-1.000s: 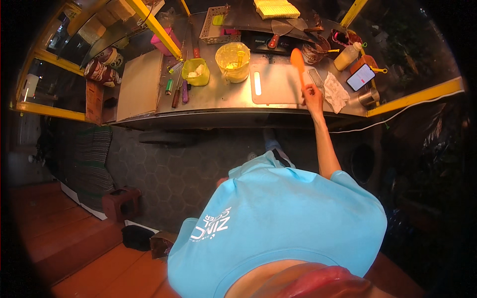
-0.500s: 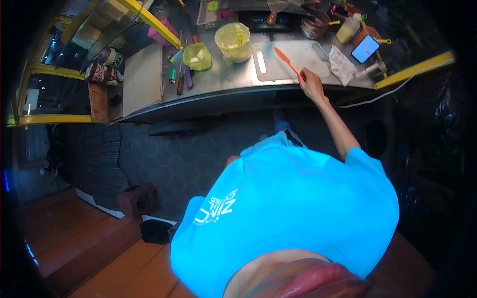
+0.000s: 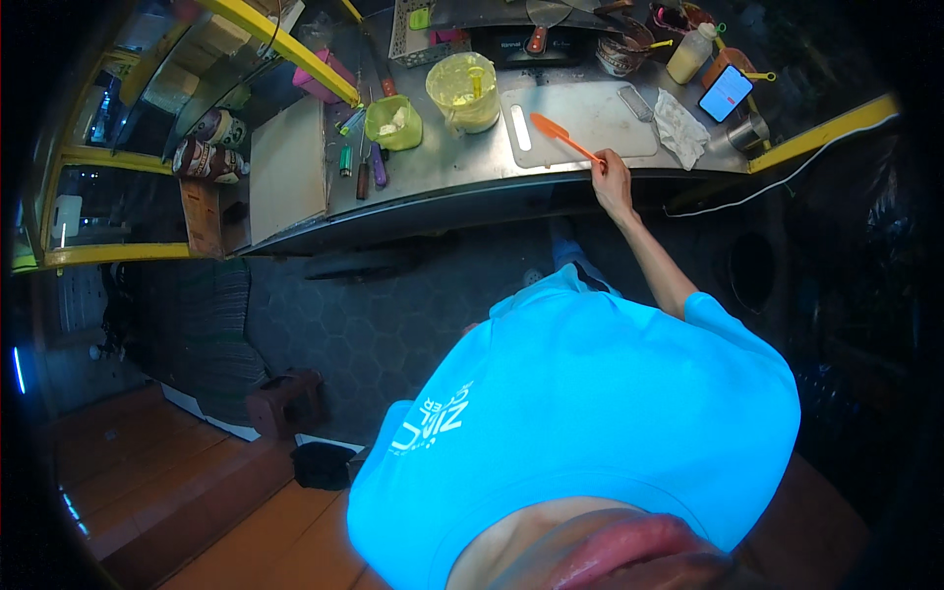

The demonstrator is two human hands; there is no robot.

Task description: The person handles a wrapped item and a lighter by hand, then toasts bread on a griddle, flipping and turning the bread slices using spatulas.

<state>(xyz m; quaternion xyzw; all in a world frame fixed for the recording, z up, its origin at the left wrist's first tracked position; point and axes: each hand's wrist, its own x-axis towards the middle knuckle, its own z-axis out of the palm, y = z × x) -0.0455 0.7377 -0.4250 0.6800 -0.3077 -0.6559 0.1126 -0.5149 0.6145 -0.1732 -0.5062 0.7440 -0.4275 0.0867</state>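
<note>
My right hand [image 3: 612,183] grips the handle end of an orange spatula [image 3: 551,128], its fingers closed around it. The spatula's broad head points left over a pale cutting board [image 3: 590,110], at the counter's front edge. Whether the head touches the board I cannot tell. Only a sliver of what looks like my left hand [image 3: 469,328] shows beside the blue shirt; its fingers are hidden. Left of the board stands a translucent yellow bucket [image 3: 454,110], and past it a green tub [image 3: 405,133] with whitish contents.
A crumpled white cloth [image 3: 678,133] lies right of the board, near a lit phone [image 3: 726,94] and a bottle of pale liquid [image 3: 691,55]. Purple-handled [image 3: 380,169] and other tools lie by the tub. A yellow frame bar [image 3: 826,134] edges the right side.
The orange spatula has swung so its head points more to the left and its handle lies flatter. My right hand has shifted slightly toward me. The view has tilted a little.
</note>
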